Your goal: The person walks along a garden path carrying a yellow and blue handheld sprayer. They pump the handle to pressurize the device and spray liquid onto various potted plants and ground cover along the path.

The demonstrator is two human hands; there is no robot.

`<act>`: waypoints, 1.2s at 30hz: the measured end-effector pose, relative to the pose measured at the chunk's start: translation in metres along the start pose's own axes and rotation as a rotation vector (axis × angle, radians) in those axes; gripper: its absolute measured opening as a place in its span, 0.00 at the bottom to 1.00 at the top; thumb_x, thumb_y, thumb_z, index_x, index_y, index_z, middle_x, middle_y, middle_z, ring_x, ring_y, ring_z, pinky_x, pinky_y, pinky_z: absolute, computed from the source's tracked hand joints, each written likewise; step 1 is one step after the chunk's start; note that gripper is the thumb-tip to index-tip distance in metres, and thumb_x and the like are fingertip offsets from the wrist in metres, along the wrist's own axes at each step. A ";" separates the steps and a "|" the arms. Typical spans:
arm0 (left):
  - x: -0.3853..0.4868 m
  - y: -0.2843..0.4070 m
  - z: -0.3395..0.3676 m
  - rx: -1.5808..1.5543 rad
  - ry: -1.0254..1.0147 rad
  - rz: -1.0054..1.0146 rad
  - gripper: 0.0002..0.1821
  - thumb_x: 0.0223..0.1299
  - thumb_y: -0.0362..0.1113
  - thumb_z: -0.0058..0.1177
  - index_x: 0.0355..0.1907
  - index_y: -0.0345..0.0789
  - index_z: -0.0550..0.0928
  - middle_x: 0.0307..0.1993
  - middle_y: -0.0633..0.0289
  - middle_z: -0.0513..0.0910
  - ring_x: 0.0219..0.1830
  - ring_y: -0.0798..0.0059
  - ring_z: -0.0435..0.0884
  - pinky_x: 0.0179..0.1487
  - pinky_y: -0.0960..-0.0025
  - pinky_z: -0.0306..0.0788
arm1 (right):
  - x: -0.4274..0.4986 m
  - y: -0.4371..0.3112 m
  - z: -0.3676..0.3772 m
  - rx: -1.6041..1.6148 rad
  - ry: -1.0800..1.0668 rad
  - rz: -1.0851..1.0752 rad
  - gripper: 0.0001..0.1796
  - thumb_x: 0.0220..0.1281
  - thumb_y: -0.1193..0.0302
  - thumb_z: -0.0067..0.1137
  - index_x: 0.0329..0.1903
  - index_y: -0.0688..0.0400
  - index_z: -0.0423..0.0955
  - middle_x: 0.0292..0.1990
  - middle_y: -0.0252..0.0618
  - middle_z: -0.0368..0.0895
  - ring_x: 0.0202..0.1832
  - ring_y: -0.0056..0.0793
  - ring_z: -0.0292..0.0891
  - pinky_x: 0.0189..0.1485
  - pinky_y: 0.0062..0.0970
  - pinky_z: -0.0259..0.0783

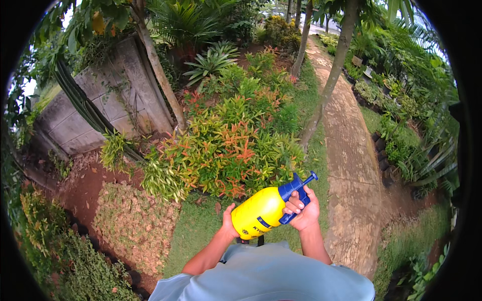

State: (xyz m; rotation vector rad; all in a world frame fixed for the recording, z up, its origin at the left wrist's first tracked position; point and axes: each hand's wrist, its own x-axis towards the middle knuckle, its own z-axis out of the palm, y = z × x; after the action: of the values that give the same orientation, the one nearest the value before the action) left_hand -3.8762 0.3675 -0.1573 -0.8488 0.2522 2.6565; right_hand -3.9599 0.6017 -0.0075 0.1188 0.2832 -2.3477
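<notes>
A yellow pressure sprayer bottle [260,210] with a blue pump head lies tilted across the front of my body, its head up and to the right. My right hand [303,209] is closed round the blue handle below the pump knob. The bottle's rounded base rests in my left hand [229,222], whose thumb shows at its left side while the other fingers are hidden beneath. Just beyond the bottle grows a bushy shrub [233,150] with green and orange-red leaves.
A stone-paved path [350,169] runs along my right side. Two slim tree trunks [337,64] rise between shrub and path. At left stand a concrete wall [109,98] and a leaning cactus [84,101], with bare soil [83,188] in front. Potted plants line the path's far side.
</notes>
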 end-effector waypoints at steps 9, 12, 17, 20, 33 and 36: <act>0.030 0.002 0.023 0.037 -0.065 -0.122 0.33 0.67 0.59 0.37 0.62 0.37 0.77 0.59 0.50 0.80 0.59 0.43 0.77 0.65 0.38 0.66 | -0.011 -0.009 0.014 -0.141 0.021 -0.070 0.29 0.69 0.48 0.42 0.30 0.61 0.77 0.10 0.27 0.59 0.14 0.22 0.55 0.26 0.28 0.59; 0.035 0.036 0.039 0.050 -0.132 -0.133 0.33 0.64 0.60 0.44 0.59 0.36 0.79 0.55 0.50 0.83 0.55 0.47 0.81 0.62 0.41 0.70 | -0.005 -0.001 0.019 -0.127 0.041 -0.155 0.30 0.69 0.47 0.41 0.30 0.61 0.78 0.09 0.27 0.59 0.13 0.22 0.54 0.26 0.27 0.59; 0.040 0.073 0.026 0.129 -0.002 -0.201 0.35 0.67 0.61 0.36 0.61 0.34 0.77 0.55 0.48 0.82 0.56 0.44 0.80 0.63 0.40 0.68 | 0.028 0.030 0.020 -0.044 0.157 -0.256 0.29 0.68 0.48 0.44 0.30 0.62 0.78 0.10 0.27 0.61 0.14 0.22 0.55 0.26 0.27 0.59; 0.034 0.097 -0.006 0.139 -0.030 -0.316 0.35 0.68 0.60 0.32 0.62 0.36 0.76 0.58 0.49 0.80 0.59 0.42 0.77 0.64 0.35 0.64 | 0.049 0.064 0.020 0.008 0.221 -0.277 0.28 0.67 0.48 0.46 0.30 0.62 0.78 0.11 0.27 0.62 0.15 0.23 0.56 0.27 0.27 0.59; 0.021 0.247 -0.035 0.099 -0.142 -0.159 0.38 0.66 0.64 0.37 0.64 0.34 0.74 0.59 0.47 0.80 0.57 0.47 0.80 0.63 0.44 0.70 | 0.156 0.167 0.084 -0.364 0.296 -0.257 0.37 0.69 0.41 0.34 0.24 0.61 0.77 0.09 0.35 0.64 0.13 0.30 0.59 0.26 0.31 0.61; 0.003 0.281 -0.025 0.100 -0.191 -0.132 0.40 0.64 0.66 0.40 0.64 0.34 0.74 0.59 0.47 0.80 0.57 0.48 0.80 0.62 0.45 0.72 | 0.161 0.197 0.109 -0.461 0.456 -0.368 0.42 0.70 0.37 0.33 0.24 0.64 0.77 0.14 0.47 0.75 0.16 0.38 0.73 0.27 0.35 0.73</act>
State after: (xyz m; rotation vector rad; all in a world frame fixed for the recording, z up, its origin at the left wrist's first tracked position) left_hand -3.9695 0.1013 -0.1605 -0.5563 0.2692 2.5557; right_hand -3.9356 0.3298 0.0376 0.4056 1.1414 -2.5196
